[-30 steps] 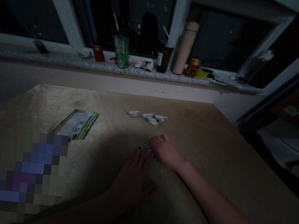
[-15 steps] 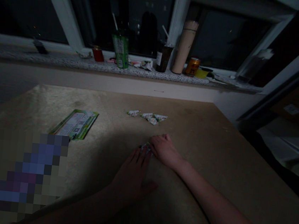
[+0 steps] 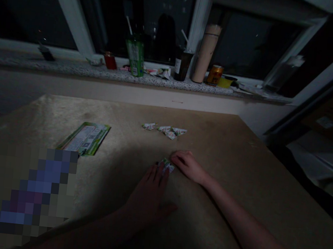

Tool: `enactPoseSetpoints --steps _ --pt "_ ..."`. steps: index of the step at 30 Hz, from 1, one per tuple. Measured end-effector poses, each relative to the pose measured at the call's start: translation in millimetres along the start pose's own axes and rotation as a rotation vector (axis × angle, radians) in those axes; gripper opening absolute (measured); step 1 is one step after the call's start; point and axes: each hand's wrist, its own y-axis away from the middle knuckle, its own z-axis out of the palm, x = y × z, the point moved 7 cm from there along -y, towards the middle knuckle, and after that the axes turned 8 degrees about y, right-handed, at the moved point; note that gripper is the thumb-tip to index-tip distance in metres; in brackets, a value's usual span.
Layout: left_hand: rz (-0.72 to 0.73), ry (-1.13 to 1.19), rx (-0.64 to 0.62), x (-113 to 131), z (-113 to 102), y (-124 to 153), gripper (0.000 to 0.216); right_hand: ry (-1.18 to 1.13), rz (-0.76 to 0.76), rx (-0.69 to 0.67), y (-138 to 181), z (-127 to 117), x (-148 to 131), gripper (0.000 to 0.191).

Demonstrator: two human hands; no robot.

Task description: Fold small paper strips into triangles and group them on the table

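Observation:
A small white-and-green packet (image 3: 166, 165) lies on the table in front of me. My left hand (image 3: 149, 190) is spread flat, palm down, with its fingertips on the packet's left and near side; they hide part of it. Just beyond the packet's right side rests my right hand (image 3: 188, 165), its fingers loosely bent and slightly apart from the thumb, with nothing visible in them. Farther back sit several similar crumpled-looking packets (image 3: 170, 134), three bunched together and another packet (image 3: 149, 126) a little to their left.
A green-and-white printed pouch (image 3: 96, 139) lies at the left, beside a pixelated patch. Along the speckled windowsill (image 3: 156, 81) stand a red jar (image 3: 110, 60), a green cup (image 3: 136, 58), a dark cup (image 3: 182, 66), a pink flask (image 3: 206, 53) and an orange can (image 3: 215, 75).
My right hand has drawn slightly to the right, off the packet, so more of the packet shows. My left hand stays nearly in place on it.

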Motion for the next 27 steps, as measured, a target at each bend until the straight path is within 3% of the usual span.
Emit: enactPoseSetpoints --steps 2,5,8,19,27 --pt "0.004 0.001 0.009 0.3 0.3 0.3 0.09 0.022 -0.063 0.062 12.6 -11.6 -8.0 0.021" --pt "0.016 -0.003 0.009 0.9 1.7 0.1 0.091 0.195 -0.153 0.024 33.5 -14.7 -24.5 0.025" --pt "0.025 -0.004 0.001 1.1 2.5 -0.7 0.091 0.298 -0.147 0.033 45.0 -15.7 -31.5 0.03" --pt "0.035 0.013 0.02 1.3 -4.4 -1.3 0.092 0.309 -0.09 0.091 41.2 -16.6 -27.2 0.026" --pt "-0.019 0.0 0.009 -4.5 -11.8 -4.8 0.083 0.362 -0.15 0.117 38.3 -8.2 -38.8 0.026"
